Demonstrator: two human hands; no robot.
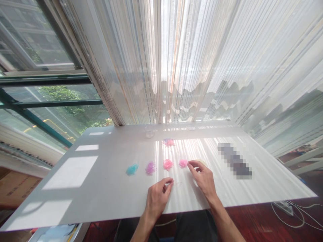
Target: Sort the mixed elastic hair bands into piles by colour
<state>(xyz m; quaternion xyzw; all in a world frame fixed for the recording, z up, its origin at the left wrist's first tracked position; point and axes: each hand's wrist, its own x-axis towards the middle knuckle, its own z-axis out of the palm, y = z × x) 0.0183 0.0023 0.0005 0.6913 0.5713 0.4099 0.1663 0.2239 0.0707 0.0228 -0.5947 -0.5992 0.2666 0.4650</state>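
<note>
Small piles of thin coloured loops, which look like rubber bands, lie in a row: a teal pile (132, 169), a purple pile (150, 167), a red-pink pile (168, 164) and a pink pile (183, 163). A pale yellow pile (202, 162) is partly hidden behind my right hand (202, 176). That hand's thumb and forefinger are pinched at the right edge of the pink pile. Closer to me, my left hand (158, 196) is closed in a pinch, beside a faint thin strand (178, 184) on the table. What either pinch holds is too small to make out.
Farther back on the white table (106, 191) lies a mixed-colour pile (168, 142), with a clear round container (149, 133) behind it. A blurred-out dark object (234, 160) is to the right. A striped sheer curtain (174, 60) hangs along the far edge.
</note>
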